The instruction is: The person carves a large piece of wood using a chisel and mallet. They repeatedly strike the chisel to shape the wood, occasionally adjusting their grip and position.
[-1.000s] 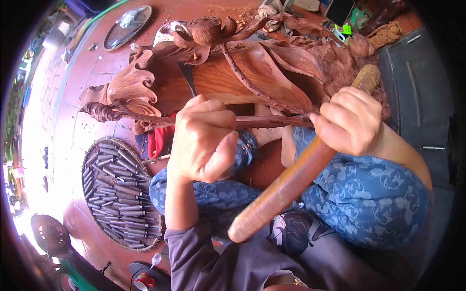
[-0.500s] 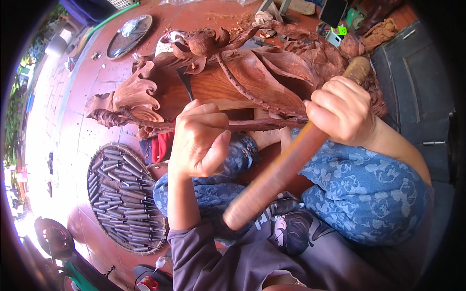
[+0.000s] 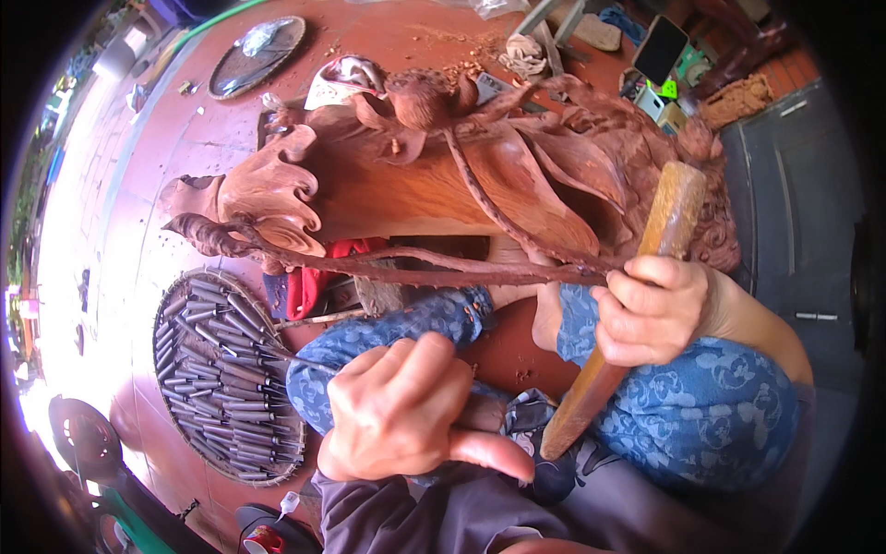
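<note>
In my right hand (image 3: 660,309) is a wooden club-shaped mallet (image 3: 672,217), tilted with its thick end up and its narrower end near my lap. My left hand (image 3: 397,406) is closed around a carving chisel, its thumb stretched out to the right. The chisel's thin metal shank (image 3: 309,360) points left toward the basket; most of its handle is hidden. Beyond both hands lies a large reddish-brown wood carving (image 3: 388,198) with leaf shapes, a rounded textured knob and a long twisted stem along its near side. Neither tool visibly touches it.
A round woven basket (image 3: 159,369) full of dark-handled chisels (image 3: 235,397) sits at left. Red cloth (image 3: 309,291) lies under the carving. At the far left is a round tray (image 3: 221,88); a phone (image 3: 660,48) stands at the far right, near a dark grey panel (image 3: 794,203).
My left hand has drawn back from the carving toward my lap, and the chisel has swung to point left. The mallet has become steeper, and my right hand has come lower.
</note>
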